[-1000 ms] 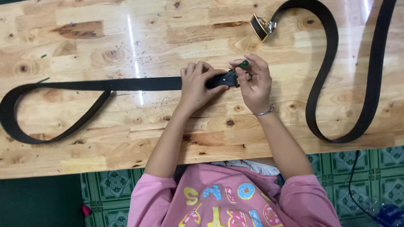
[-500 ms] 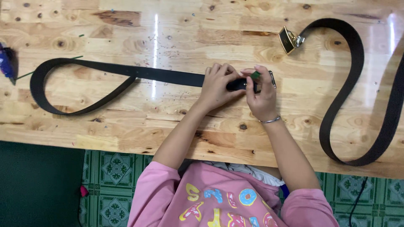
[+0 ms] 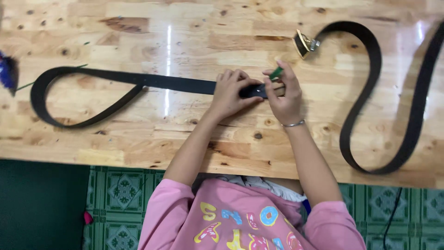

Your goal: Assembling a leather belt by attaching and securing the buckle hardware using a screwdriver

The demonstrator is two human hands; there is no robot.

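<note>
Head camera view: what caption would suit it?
Left hand presses a black belt on a wooden table; right hand holds a green tool.

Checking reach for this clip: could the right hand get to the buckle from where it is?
Probably yes: the buckle lies just beyond the right hand on bare table, nothing between, though that hand holds a green tool.

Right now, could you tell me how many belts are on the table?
2: one belt looped left, its end pinned under both hands; a second belt snaking right, with a buckle.
</note>
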